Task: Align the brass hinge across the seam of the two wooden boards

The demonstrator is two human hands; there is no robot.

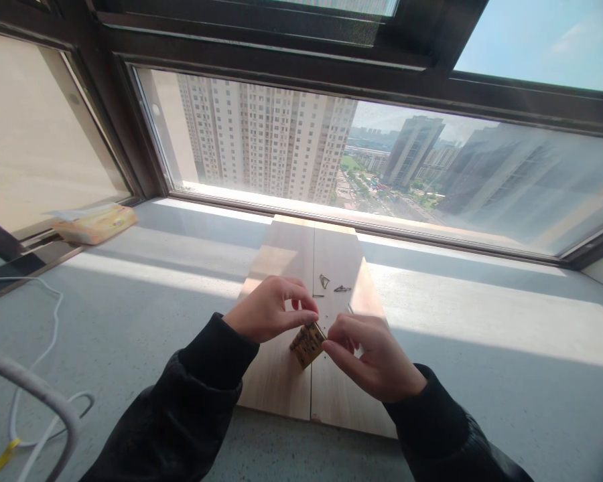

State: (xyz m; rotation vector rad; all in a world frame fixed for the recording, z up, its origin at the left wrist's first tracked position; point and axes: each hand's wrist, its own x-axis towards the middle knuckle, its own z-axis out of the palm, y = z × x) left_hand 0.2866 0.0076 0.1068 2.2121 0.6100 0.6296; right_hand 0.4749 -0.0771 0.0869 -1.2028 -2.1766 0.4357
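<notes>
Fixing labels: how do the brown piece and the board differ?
Size: the piece is small, the board far larger.
Colour: the piece is dark-mottled gold-brown, the board pale wood.
Pose: the piece is tilted between left hand and right hand, the board flat.
Both show straight edges.

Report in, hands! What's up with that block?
Left hand, right hand: both at small patterned block. Block tilted over wooden board, contact unclear. Loose dark pieces beyond it on board.

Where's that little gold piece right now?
In the head view, the little gold piece is below centre, between the left hand and the right hand, over the wooden board.
</notes>
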